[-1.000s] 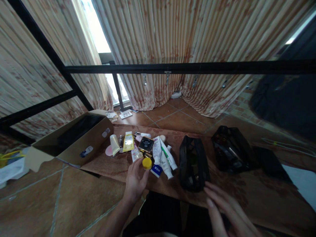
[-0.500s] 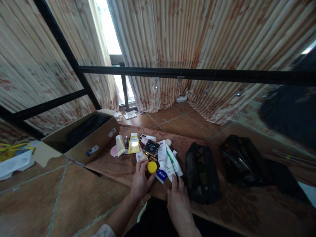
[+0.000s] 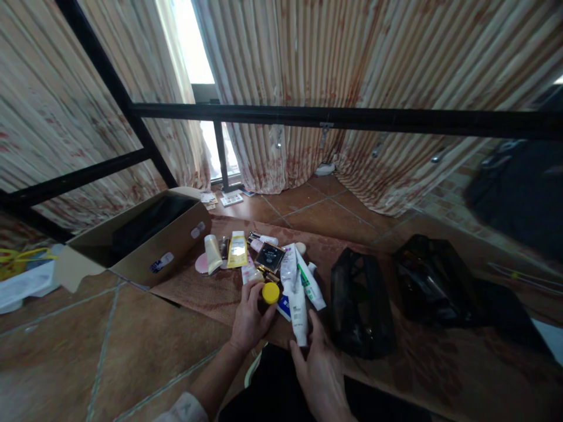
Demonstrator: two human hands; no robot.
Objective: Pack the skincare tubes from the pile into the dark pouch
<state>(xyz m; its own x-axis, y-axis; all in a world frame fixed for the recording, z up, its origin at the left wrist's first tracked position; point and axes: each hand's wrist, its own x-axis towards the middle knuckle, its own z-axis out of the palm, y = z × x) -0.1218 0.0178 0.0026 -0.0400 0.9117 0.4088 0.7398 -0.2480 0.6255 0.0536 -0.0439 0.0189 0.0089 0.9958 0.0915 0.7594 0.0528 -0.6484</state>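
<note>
My left hand (image 3: 250, 316) has its fingers wrapped round a small container with a yellow lid (image 3: 270, 293). My right hand (image 3: 322, 369) grips the lower end of a white squeeze tube (image 3: 299, 313) between thumb and fingers. Beside that tube lie a white and green tube (image 3: 311, 286) and a pale tube (image 3: 288, 266). A blue and white packet (image 3: 284, 306) is partly covered by the white tube. Further left are a black square compact (image 3: 270, 257), a yellow tube (image 3: 237, 250), a cream tube (image 3: 213, 255) and a pink round item (image 3: 201, 264).
Two black mesh bags stand at the right, the nearer bag (image 3: 363, 305) beside my right hand and the farther bag (image 3: 428, 281) behind it. An open cardboard box (image 3: 176, 249) holding something black is at the left. A black rail (image 3: 264, 111) crosses before the curtains (image 3: 299, 58).
My right hand has taken the white tube's end and drawn it a little towards me, apart from the green one. My left hand keeps the yellow-lidded container. The view has shifted slightly.
</note>
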